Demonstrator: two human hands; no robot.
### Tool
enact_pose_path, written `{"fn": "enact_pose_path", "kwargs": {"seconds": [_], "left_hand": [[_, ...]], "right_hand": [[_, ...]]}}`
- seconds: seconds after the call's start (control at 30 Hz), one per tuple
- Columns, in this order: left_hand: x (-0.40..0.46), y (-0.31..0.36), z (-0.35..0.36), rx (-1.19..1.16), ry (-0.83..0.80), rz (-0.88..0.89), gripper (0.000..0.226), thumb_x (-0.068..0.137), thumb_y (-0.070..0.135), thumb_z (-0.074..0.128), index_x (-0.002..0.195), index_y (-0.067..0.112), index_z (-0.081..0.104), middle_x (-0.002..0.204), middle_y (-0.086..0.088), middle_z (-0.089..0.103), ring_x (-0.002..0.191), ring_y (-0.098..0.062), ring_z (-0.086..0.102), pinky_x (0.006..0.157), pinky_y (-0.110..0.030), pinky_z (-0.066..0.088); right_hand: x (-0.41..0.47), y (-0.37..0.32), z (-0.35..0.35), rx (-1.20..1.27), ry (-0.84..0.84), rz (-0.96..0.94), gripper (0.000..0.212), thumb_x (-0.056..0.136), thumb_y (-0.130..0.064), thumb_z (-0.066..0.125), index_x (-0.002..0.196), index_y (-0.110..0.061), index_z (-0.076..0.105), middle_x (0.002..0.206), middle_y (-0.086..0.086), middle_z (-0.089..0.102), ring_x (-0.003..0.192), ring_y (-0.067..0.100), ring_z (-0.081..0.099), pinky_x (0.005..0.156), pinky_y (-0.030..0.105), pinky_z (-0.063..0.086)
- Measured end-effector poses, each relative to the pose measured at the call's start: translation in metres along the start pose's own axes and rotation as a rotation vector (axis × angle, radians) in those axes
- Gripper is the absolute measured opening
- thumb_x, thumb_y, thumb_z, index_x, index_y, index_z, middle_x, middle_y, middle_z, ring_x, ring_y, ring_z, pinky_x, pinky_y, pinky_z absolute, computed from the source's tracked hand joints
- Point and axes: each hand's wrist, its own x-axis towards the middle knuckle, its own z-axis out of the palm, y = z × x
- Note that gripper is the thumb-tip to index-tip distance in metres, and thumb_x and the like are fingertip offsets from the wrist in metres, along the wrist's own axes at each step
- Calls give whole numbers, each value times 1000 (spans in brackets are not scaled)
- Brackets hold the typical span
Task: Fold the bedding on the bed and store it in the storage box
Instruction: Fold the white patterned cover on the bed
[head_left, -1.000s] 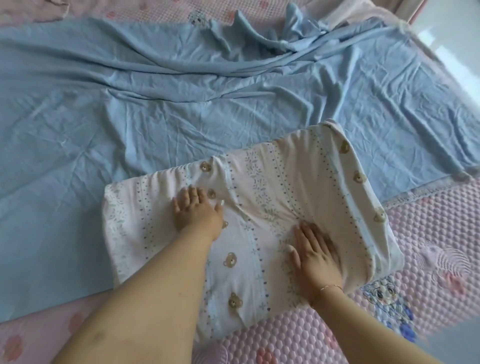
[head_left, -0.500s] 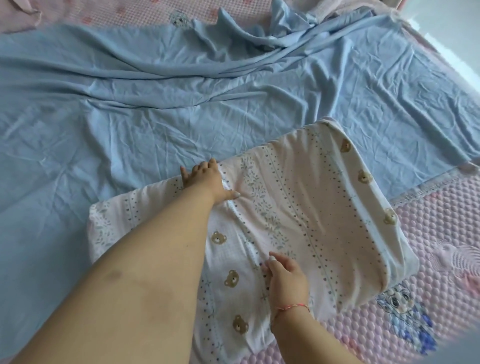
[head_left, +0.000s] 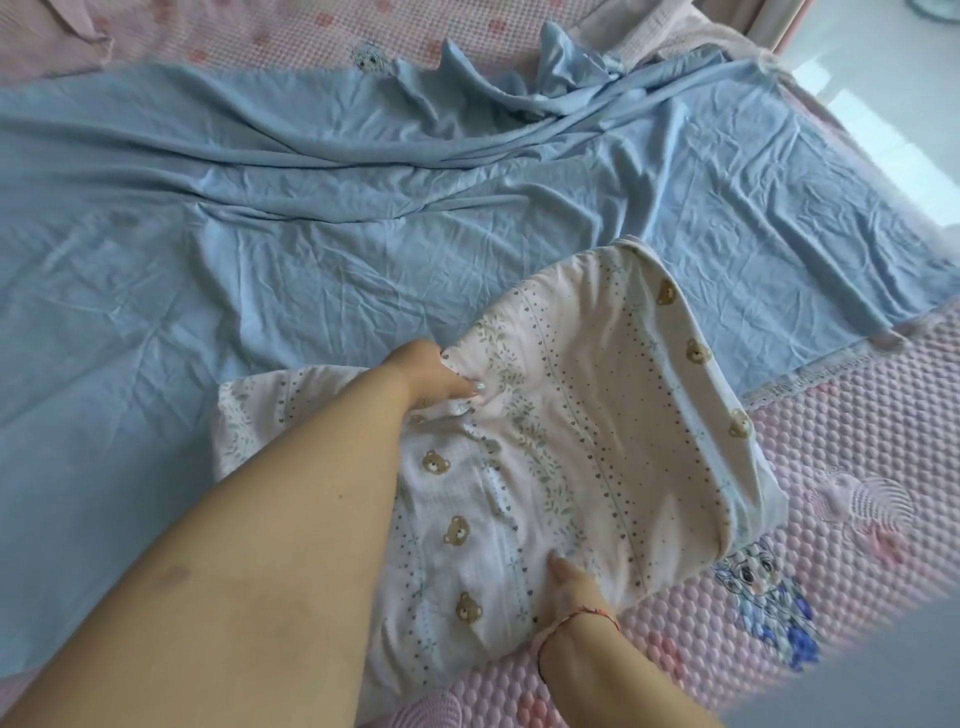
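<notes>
A folded pink-and-white bear-print quilt lies at the near right part of the bed, partly on a wide blue sheet. My left hand grips the quilt's far edge, with the thumb on top and fingers tucked under the fabric. My right hand pinches the quilt's near edge, fingers partly hidden beneath it. The quilt's right half is raised off the bed. No storage box is in view.
The wrinkled blue sheet covers most of the pink quilted mattress pad, bunched at the far side. The bed's right edge and pale floor lie at the upper right. A cartoon print marks the pad.
Both hands went from pressing flat on the quilt to gripping its far and near edges. The quilt's right half has lifted and the left hand moved farther from me.
</notes>
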Motion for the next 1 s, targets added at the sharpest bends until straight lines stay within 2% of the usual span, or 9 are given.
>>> {"fn": "enact_pose_path", "kwargs": {"seconds": [0.07, 0.13, 0.2, 0.27, 0.37, 0.5, 0.6, 0.77, 1.0], "left_hand": [[-15, -1, -10, -144, -14, 0, 55, 68, 44, 84, 110, 12, 68, 107, -3, 68, 101, -22, 63, 96, -34, 49], [-31, -1, -24, -266, -26, 23, 52, 70, 36, 85, 110, 9, 68, 104, -2, 69, 98, -19, 64, 88, -28, 49], [-52, 0, -38, -391, -20, 53, 37, 74, 24, 83, 103, 6, 68, 92, 0, 69, 84, -13, 64, 72, -18, 48], [-73, 1, -54, -547, 23, 69, 21, 78, 14, 79, 93, 6, 66, 87, 0, 70, 81, -13, 65, 65, -15, 48], [-102, 0, -79, -830, 58, 78, 19, 78, 8, 75, 96, 5, 69, 103, -10, 72, 92, -21, 70, 75, -25, 55], [-138, -5, -101, -1118, 73, 46, 28, 69, 19, 70, 95, 7, 70, 92, -12, 73, 78, -27, 68, 79, -35, 52], [-157, -8, -100, -1264, 163, 59, 24, 74, 18, 63, 95, 6, 68, 90, -14, 70, 83, -30, 66, 85, -39, 50], [-176, -13, -104, -1346, 325, 122, 10, 88, 7, 58, 92, 6, 67, 86, -11, 72, 85, -28, 66, 81, -40, 53], [-174, 6, -149, -1348, 517, 274, 18, 83, -3, 63, 94, 11, 66, 87, -5, 73, 82, -18, 69, 78, -34, 55]], "right_hand": [[-27, -8, 2, -42, -95, -34, 25, 94, -18, 57, 110, 1, 56, 87, 15, 60, 75, 30, 58, 64, 43, 47], [-39, -21, -2, -30, -189, -90, 17, 94, -13, 55, 88, 3, 57, 74, 13, 57, 64, 26, 53, 56, 37, 42], [-53, -35, -5, -72, -218, -175, 11, 88, -11, 62, 89, 0, 60, 77, 13, 61, 65, 27, 56, 57, 35, 46], [-65, -51, -10, -86, -231, -276, 28, 75, -12, 71, 100, -2, 63, 88, 16, 68, 71, 30, 63, 63, 38, 53], [-90, -86, -18, -91, -291, -513, 38, 61, -16, 76, 97, -8, 66, 93, 13, 70, 75, 32, 65, 68, 45, 54], [-131, -138, -15, -200, -443, -844, 26, 75, -15, 75, 99, -13, 66, 90, 8, 68, 77, 26, 63, 65, 35, 51], [-148, -165, 3, -505, -547, -982, 32, 73, -5, 75, 101, -16, 63, 99, 12, 68, 87, 29, 65, 78, 43, 55], [-170, -207, 33, -634, -431, -1124, 27, 81, -8, 70, 107, -4, 68, 85, 11, 64, 82, 25, 58, 80, 38, 49], [-227, -240, 94, -568, -504, -1400, 15, 90, -26, 63, 98, -16, 71, 73, -4, 58, 77, 16, 52, 76, 33, 46]]}}
